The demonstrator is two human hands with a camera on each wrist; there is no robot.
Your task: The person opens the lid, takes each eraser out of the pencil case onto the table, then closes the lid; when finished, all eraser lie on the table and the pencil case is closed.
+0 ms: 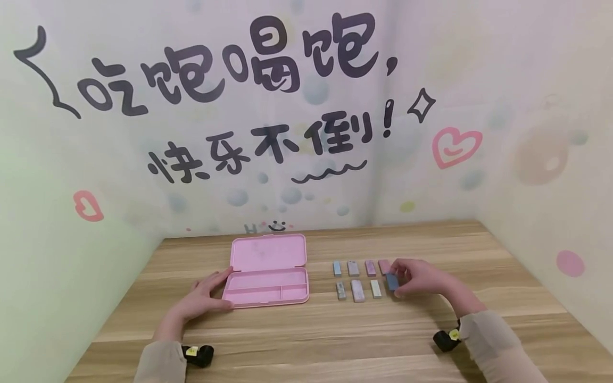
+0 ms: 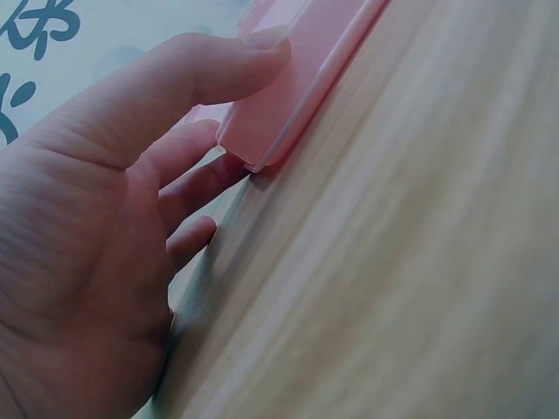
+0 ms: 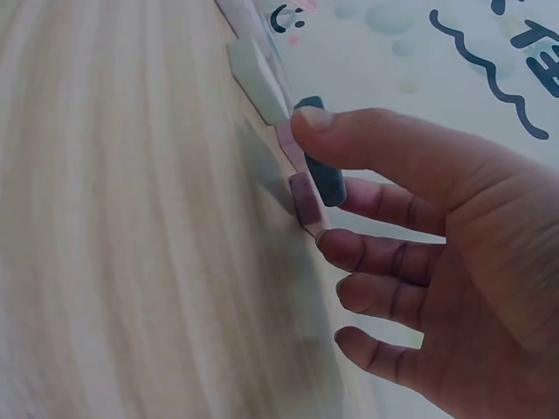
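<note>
On the left half of the table lies a pink pencil case, its lid folded back toward the wall and its compartments bare. My left hand rests against its left side, index finger by the hinge and thumb on the front corner. My right hand pinches a small dark blue block between thumb and index finger, while the other fingers hang loosely bent. That block is held at the right end of two rows of small blocks, overlapping a pink block in the head view.
Several small blocks stand in two rows right of the case, among them a light blue one, a lilac one and a whitish one. Behind the wooden table rises a printed wall; side walls flank it.
</note>
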